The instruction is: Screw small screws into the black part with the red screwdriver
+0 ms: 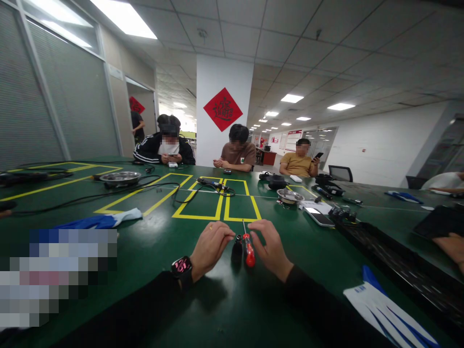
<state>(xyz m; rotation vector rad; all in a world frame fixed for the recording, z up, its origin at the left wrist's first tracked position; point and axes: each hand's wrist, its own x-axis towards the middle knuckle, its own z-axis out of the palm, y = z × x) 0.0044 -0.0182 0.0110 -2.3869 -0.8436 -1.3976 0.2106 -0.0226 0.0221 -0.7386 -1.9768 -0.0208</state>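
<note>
1. Our right hand [268,247], open, flanks the red screwdriver [249,251] on the table [315,253]; nudging could roll it.
2. Our left hand [210,249] curls by the black object [237,251], grip unclear; bumping might shift it.

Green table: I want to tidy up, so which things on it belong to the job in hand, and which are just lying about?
Probably in use, being between the hands:
red-handled screwdriver, near the right hand
black item, near the left hand

Apparently just lying about:
white-and-blue glove, front right
left metal bowl
white-edged phone, right
</note>
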